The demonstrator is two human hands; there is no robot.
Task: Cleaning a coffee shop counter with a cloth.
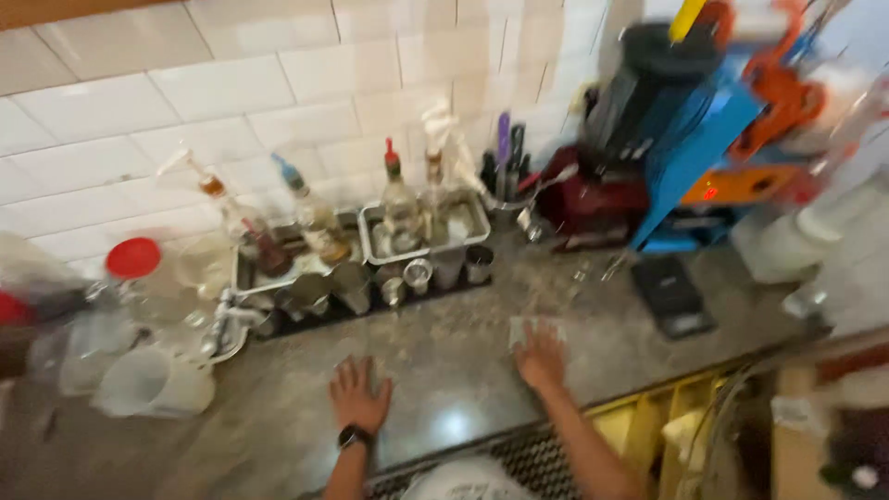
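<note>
Flat on the grey countertop, near its front edge, the right hand presses a pale cloth with fingers spread, gripping nothing else, while the left hand, a black watch on its wrist, lies open and empty beside it, metal cups and bottles along the back edge

Left hand and right hand flat, fingers spread.
</note>
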